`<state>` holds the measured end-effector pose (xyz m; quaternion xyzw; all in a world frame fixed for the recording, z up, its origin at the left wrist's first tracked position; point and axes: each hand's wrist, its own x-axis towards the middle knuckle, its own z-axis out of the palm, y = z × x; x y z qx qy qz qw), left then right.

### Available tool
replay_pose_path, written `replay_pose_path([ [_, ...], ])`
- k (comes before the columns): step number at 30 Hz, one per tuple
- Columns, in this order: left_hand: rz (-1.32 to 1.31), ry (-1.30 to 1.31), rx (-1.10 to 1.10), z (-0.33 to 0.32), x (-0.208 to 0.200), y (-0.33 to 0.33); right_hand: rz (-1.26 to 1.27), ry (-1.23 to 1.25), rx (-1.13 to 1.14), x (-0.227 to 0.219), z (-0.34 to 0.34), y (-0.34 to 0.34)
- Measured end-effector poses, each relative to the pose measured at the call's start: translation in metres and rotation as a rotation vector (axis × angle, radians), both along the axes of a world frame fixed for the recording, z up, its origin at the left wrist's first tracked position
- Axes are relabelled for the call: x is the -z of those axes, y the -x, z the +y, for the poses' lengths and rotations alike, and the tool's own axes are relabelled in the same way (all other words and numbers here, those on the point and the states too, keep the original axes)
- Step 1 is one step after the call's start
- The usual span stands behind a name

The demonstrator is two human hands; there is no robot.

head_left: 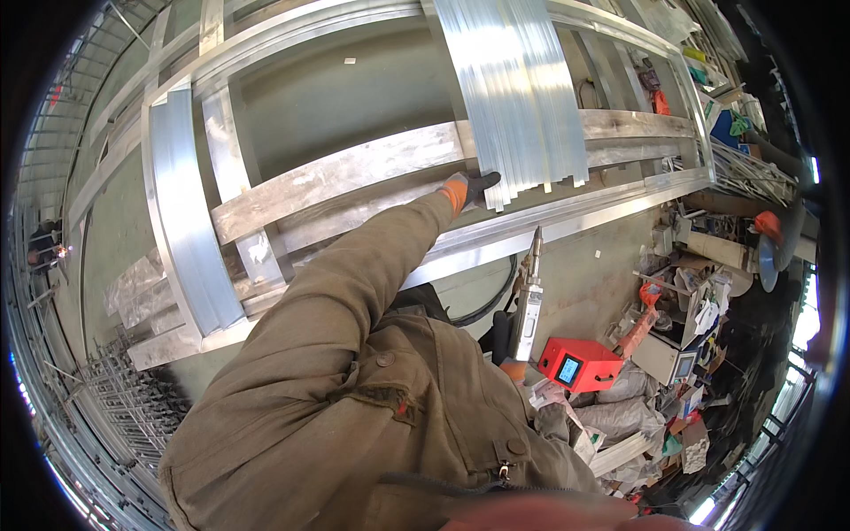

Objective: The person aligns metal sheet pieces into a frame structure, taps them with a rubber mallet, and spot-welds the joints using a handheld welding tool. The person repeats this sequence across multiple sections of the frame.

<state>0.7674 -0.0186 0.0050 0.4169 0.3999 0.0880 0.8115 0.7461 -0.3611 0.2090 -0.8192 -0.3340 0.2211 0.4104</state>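
My left hand [479,188], in a dark glove with an orange cuff, reaches forward to the near ends of several long silver metal strips [518,97]. Its thumb lies over the leftmost strip's end and the other fingers are mostly hidden; it appears closed on that edge. Side by side, the strips lie across a metal frame [381,150]. Close to my body, my right hand [504,341], also gloved, is wrapped round a handheld welding gun [529,314]. The gun's narrow copper-coloured nozzle points up toward the frame's near rail.
A red box with a screen [580,365] stands right of the gun, among bags, cartons and scrap. A black cable [489,310] loops below the rail. Another wide silver panel [181,208] lies across the frame's left end. A person [42,246] is far left beside a bright spark.
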Motion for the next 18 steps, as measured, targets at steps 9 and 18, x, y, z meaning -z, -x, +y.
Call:
replay_pose_path([
  [9, 0.064, -0.07, -0.145, 0.004, -0.019, 0.038, 0.08, -0.045, 0.013, -0.009, 0.014, -0.01],
  [18, 0.659, -0.421, -0.367, 0.024, -0.091, 0.239, -0.091, -0.094, -0.304, 0.045, 0.051, 0.0],
])
